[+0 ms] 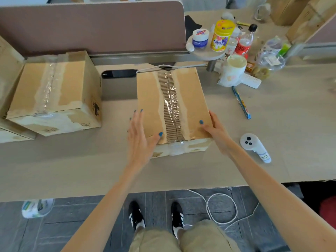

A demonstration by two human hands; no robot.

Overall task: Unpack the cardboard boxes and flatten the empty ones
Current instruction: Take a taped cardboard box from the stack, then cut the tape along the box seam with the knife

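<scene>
White controller has a handwritten label that reads roughly "HOJA", letters unsure. Yellow jar shows Chinese characters, apparently starting "水果", the rest blurred. Bottle has a red label that looks like Coca-Cola script, not sharp. Side print on the left cardboard box is unreadable.

A taped brown cardboard box sits on the pale wooden counter, with a second taped cardboard box to its left. A white plastic handheld controller lies to its right, and a cluster of bottles and jars stands behind that.
</scene>
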